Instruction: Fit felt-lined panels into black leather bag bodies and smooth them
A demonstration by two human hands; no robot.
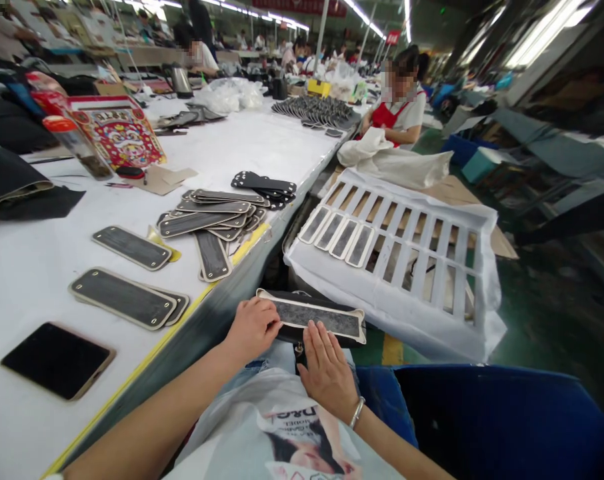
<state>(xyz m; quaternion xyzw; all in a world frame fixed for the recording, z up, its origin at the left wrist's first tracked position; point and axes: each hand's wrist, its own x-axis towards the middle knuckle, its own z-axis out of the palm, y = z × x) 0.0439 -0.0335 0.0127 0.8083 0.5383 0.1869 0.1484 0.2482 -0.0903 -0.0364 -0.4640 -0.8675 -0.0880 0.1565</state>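
One grip, your left hand (255, 325), is closed on the bag (353, 341); your right hand (327, 367) lies open, flat; uneven pressing could skew the grey panel (318, 316).

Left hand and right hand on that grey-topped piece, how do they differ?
The left hand has its fingers bent, while the right hand lies flatter with its fingers stretched out. The left hand is near the left end of the grey-topped piece; the right hand is nearer its middle. A bracelet circles the right wrist; none shows on the left. Both hands are bare.
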